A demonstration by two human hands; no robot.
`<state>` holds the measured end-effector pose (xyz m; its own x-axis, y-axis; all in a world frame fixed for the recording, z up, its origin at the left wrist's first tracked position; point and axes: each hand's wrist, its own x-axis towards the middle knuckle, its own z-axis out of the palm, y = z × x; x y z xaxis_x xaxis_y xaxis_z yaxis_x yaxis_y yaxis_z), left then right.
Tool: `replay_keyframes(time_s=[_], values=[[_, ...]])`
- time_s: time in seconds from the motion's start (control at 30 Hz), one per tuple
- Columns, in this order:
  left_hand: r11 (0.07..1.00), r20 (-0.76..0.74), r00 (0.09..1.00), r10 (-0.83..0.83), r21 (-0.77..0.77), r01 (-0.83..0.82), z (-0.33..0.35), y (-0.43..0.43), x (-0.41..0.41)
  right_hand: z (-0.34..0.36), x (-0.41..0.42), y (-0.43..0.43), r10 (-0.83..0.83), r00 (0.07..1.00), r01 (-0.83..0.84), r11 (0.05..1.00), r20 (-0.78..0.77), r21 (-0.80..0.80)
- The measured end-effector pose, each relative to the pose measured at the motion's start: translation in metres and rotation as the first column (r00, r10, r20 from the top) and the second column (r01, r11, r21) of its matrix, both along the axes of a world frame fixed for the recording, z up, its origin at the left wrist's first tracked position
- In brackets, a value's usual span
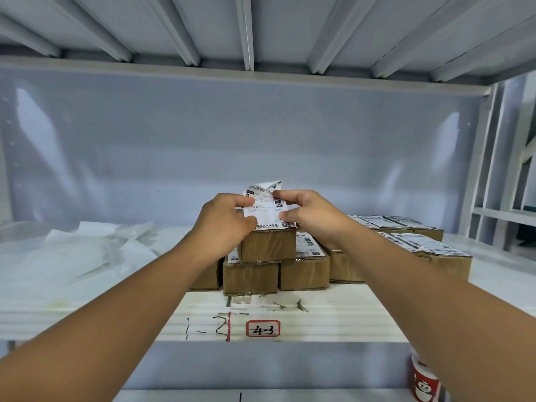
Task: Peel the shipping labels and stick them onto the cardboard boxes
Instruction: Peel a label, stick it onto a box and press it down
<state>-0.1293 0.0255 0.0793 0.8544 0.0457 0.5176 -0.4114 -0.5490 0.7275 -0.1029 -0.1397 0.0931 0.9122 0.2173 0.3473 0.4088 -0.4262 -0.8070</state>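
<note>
Gripping anything at the moment? asks my colleague on the line.

Yes, I answer. My left hand (pixel 229 216) and right hand (pixel 304 211) are close together, both pinching the shipping label (pixel 265 210) between thumb and fingers. The left has its left edge and the right its right edge. The label's upper right corner is curled over.

Where is the label?

It is held tilted up just above the top cardboard box (pixel 268 246), which sits on the lower boxes (pixel 251 278) in the middle of the shelf (pixel 333 314). Its lower edge meets the box top. I cannot tell whether it is stuck down there.

And around it?

To my right, more labelled boxes (pixel 449 265) lie on the same shelf, with labels on their tops. To my left is a heap of white sheets (pixel 87 250). On the shelf's front edge I see a red-bordered tag (pixel 263 328) reading 4-3. Lower right is a red and white cup (pixel 423 384), partly hidden by my right forearm.
</note>
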Motion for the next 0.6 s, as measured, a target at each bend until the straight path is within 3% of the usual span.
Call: replay_keyframes(time_s=[0.6], values=[[0.986,0.089,0.993,0.078,0.141,-0.090,-0.0009,-0.0025,0.0006,-0.0006,0.0025,0.0038,-0.019,1.000,0.019,0.999,-0.012,-0.037]])
